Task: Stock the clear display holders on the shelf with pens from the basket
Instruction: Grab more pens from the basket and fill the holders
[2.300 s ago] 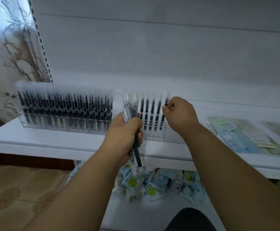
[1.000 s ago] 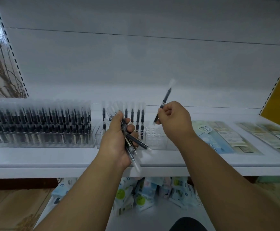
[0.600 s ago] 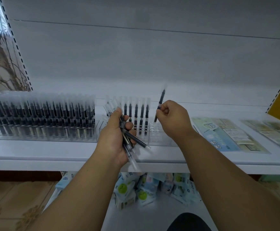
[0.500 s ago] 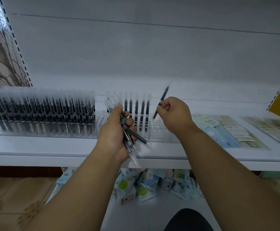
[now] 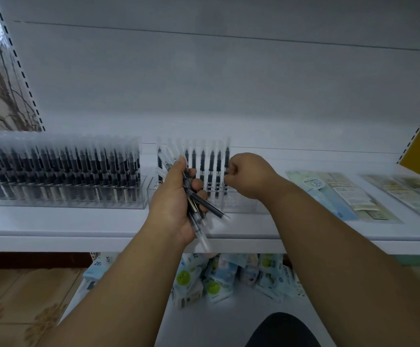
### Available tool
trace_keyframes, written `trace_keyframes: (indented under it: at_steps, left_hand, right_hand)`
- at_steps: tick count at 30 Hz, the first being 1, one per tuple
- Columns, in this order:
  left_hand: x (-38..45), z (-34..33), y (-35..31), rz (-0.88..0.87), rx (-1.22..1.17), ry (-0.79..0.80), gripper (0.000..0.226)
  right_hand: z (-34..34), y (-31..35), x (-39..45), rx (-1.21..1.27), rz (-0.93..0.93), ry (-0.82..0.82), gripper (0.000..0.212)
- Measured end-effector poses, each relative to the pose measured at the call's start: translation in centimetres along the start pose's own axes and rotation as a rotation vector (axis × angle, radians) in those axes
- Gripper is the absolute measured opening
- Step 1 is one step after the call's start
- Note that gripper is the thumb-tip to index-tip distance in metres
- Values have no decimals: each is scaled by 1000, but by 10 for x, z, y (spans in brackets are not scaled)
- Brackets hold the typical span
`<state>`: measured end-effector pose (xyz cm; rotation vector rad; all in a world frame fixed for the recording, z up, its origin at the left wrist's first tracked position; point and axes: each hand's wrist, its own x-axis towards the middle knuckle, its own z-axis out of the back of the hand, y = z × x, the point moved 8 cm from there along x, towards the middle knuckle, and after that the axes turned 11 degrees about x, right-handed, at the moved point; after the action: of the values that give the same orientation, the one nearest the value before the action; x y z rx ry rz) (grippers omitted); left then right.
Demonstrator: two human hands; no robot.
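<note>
Left hand (image 5: 176, 196) grips a splayed pen bundle (image 5: 199, 206); right hand (image 5: 249, 175) seemingly pinches one upright pen (image 5: 226, 161) over the clear holder's (image 5: 239, 204) bare right end.

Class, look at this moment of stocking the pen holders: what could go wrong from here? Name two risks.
1. The left hand grips a splayed bundle of pens; one pen juts sideways and might slip out.
2. The right hand works beside the upright pens in the half-filled holder and could knock them askew.
</note>
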<state>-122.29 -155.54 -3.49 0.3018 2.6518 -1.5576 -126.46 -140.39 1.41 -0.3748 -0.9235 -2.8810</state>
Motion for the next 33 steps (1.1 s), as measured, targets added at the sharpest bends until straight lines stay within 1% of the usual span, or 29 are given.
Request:
trace_keyframes:
  at_steps: [3, 6, 7, 8, 10, 11, 12, 14, 15, 16, 18, 19, 21, 23, 25, 27, 29, 31, 33]
  left_hand:
    - [0, 1, 1, 4, -8, -2, 32]
    - [-1, 1, 0, 6, -8, -3, 32]
    - [-1, 1, -1, 4, -8, -5, 32]
    - [-1, 1, -2, 0, -7, -11, 32]
    - [-3, 0, -6, -25, 29, -41, 31]
    - [-4, -1, -9, -49, 71, -71, 31]
    - [-4, -1, -12, -74, 129, -112, 31]
    - [-2, -1, -14, -100, 254, -194, 34]
    - [-1, -2, -14, -93, 291, -219, 36]
    - [0, -3, -13, -81, 312, -230, 41]
    - [1, -7, -11, -55, 360, -218, 51]
    - [1, -9, -10, -53, 375, -206, 52]
    - [-3, -12, -10, -56, 386, -200, 58]
    - [-3, -11, -8, -57, 426, -215, 73]
    - [-5, -14, -9, -88, 406, -200, 74]
    - [-6, -18, -9, -114, 270, -139, 69]
    - [-4, -21, -8, -105, 164, -82, 63]
    - [-3, -20, -4, -80, 125, -64, 53]
    - [-4, -20, 0, -58, 87, -47, 50]
  right_hand:
    - [-3, -1, 5, -28, -23, 69, 22]
    - [-1, -5, -1, -6, -49, 81, 30]
    - [3, -5, -4, 12, -45, 43, 32]
    - [11, -4, -9, 47, -38, -29, 30]
    - [31, 6, -25, 179, 16, -208, 15]
    - [35, 15, -34, 264, 42, -238, 10]
    - [34, 23, -41, 367, 52, -189, 10]
    - [18, 43, -54, 541, 36, 73, 16]
    - [10, 50, -60, 555, 32, 192, 16]
    - [5, 54, -63, 545, 36, 259, 15]
    - [6, 52, -62, 519, 42, 275, 9]
    - [6, 50, -61, 499, 39, 275, 7]
    - [3, 49, -62, 431, 39, 311, 9]
    - [1, 50, -64, 383, 48, 331, 10]
    - [5, 47, -65, 389, 52, 296, 8]
    - [16, 39, -61, 413, 36, 209, 11]
    - [31, 26, -56, 465, -3, 68, 10]
    - [47, 11, -50, 513, -41, -103, 7]
    - [56, -4, -43, 517, -43, -252, 7]
